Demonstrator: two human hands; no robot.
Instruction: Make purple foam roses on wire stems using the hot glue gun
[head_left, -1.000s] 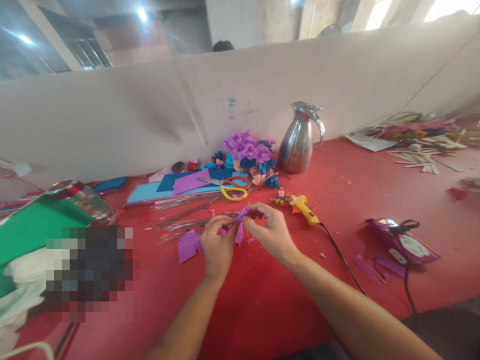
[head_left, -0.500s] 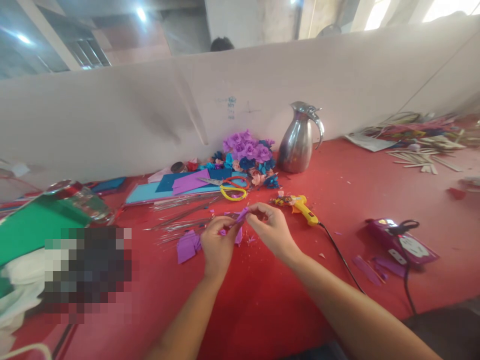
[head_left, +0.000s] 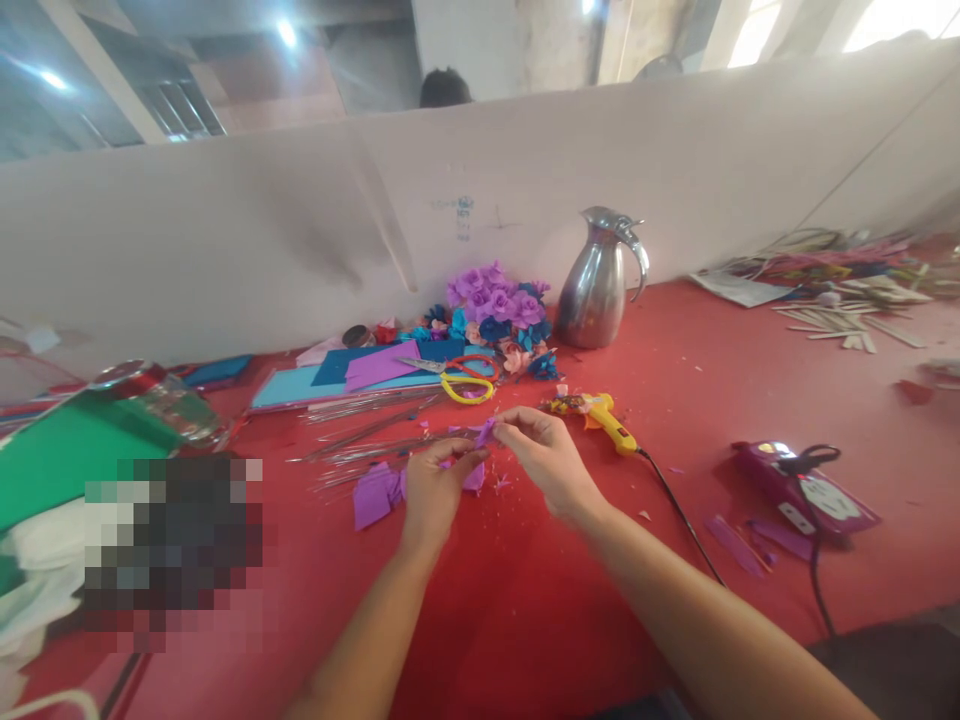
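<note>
A small curled piece of purple paper [head_left: 486, 432] is pinched between the thumb and fingers of my right hand [head_left: 551, 465]. My left hand [head_left: 439, 490] is closed at the paper's lower end, thumb against fingers; the exact contact there is small and partly hidden. Under and beside my left hand lie cut purple paper pieces [head_left: 375, 497]. Thin metal wires [head_left: 352, 452] are spread just behind it. Beyond my hands, scissors [head_left: 469, 388] with red and yellow handles rest on coloured paper sheets [head_left: 300, 388]. A yellow glue gun [head_left: 611, 422] lies to the right of my right hand.
Purple, blue and pink paper flowers [head_left: 499, 300] are heaped by the white partition [head_left: 285, 220], beside a steel jug [head_left: 594, 285]. A magenta power strip [head_left: 806, 490] with cords sits at right. A clear jar [head_left: 169, 400] lies at left. Wooden sticks [head_left: 840, 320] lie far right.
The purple paper has turned a little more upright in my fingers. My left thumb and fingertips have shifted slightly down along it. The other things stay where they were.
</note>
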